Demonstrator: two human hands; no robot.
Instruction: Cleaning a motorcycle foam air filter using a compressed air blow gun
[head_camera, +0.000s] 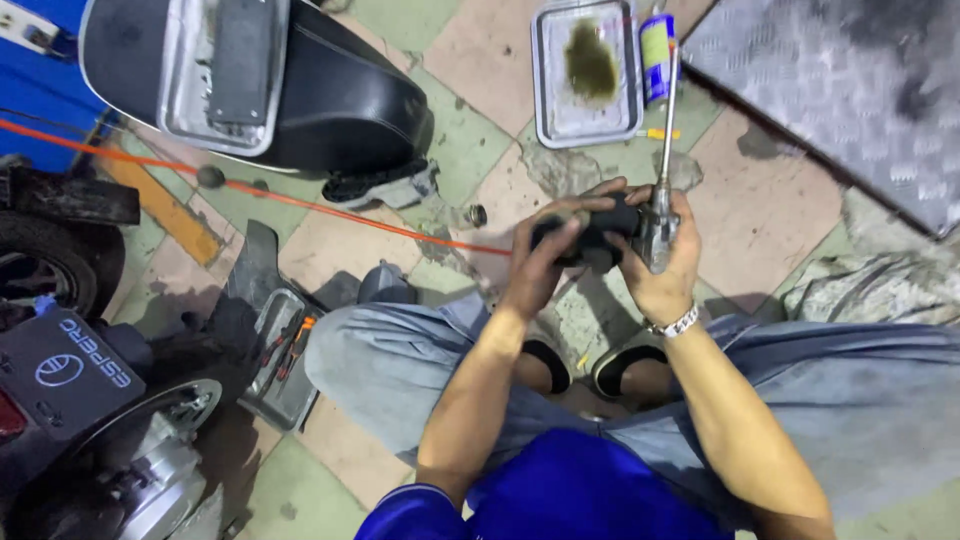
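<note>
Black and rubbery, the dark rounded part (590, 240) sits between the 2 hands, held in the air above the tiled floor (760, 210), in front of the person's knees and a little to the right of the middle of the scene. The left hand (545, 262) wraps it from the near left side, with the fingers curled and clamped around it. The right hand (668, 262) closes around the handle of a silver metal blow gun with a long thin nozzle (664, 150); the nozzle points far, toward the grey metal tray with a dark oily stain (585, 70). I cannot tell if a finger presses the trigger.

To do this step well, I judge that the left hand should keep a firm grip, because the part looks smooth and perhaps oily, so it can slip. The 2 things should stay touching or very close, and the wrists should stay steady over the knees. It is better to turn the black part slowly than to move the gun.

A thin orange hose (300, 198) runs across the floor from the left toward the hands; it should stay loose and not pull the tool. Just beside the tray, on its right, lies a spray can with a yellow-green label (655, 60). A small round metal piece (476, 214) rests on the floor to the left of the hands, near enough to be kicked.
</note>
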